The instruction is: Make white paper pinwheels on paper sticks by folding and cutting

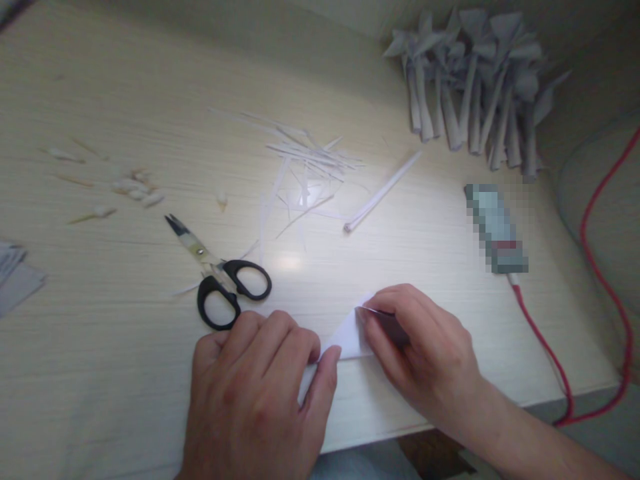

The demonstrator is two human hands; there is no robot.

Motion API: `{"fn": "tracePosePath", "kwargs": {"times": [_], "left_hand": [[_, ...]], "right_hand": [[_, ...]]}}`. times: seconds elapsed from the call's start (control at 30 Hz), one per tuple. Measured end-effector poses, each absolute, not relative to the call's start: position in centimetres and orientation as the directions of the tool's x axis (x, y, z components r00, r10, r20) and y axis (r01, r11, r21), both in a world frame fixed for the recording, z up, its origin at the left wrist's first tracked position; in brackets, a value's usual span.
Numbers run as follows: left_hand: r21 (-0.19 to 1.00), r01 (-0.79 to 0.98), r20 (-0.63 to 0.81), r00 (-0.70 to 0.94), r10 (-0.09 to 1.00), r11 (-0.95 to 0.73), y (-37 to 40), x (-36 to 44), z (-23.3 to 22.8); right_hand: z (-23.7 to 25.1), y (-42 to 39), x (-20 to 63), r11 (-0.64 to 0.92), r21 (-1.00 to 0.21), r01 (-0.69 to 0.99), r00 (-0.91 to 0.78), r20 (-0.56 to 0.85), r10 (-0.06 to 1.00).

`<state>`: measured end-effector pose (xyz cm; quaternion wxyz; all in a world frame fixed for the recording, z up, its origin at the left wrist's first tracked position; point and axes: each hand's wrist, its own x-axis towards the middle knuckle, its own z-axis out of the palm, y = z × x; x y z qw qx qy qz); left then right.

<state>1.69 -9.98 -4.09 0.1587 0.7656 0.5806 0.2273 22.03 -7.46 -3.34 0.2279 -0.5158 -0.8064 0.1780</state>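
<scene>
A small white sheet of paper (346, 338) lies near the front edge of the pale wooden table (125, 347). My left hand (255, 393) presses flat on its left part, thumb tip at the fold. My right hand (423, 347) pinches the paper's right edge between thumb and fingers, lifting a flap. Most of the sheet is hidden under both hands.
Black-handled scissors (220, 280) lie just left of my left hand. Thin paper strips (305, 173) and a rolled paper stick (383, 192) lie mid-table. A bunch of folded paper pieces (475, 87) stands at the back right. A red cable (595, 267) runs along the right edge.
</scene>
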Motion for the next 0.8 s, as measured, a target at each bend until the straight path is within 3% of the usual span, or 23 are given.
{"fn": "tracePosePath", "kwargs": {"times": [0.33, 0.63, 0.8], "left_hand": [[0.489, 0.823, 0.167, 0.235, 0.957, -0.288, -9.96, 1.59, -4.05], [0.651, 0.7, 0.184, 0.231, 0.955, -0.294, -10.28, 0.78, -3.99], [0.595, 0.74, 0.174, 0.263, 0.949, -0.314, -10.11, 0.98, -3.92]], "right_hand": [[-3.64, -7.52, 21.91, 0.397, -0.522, 0.755, -0.355, 0.183, 0.917], [-3.62, -7.58, 21.92, 0.407, -0.514, 0.755, -0.36, 0.193, 0.913], [-3.64, -7.56, 21.9, 0.407, -0.508, 0.759, -0.359, 0.194, 0.913]]}}
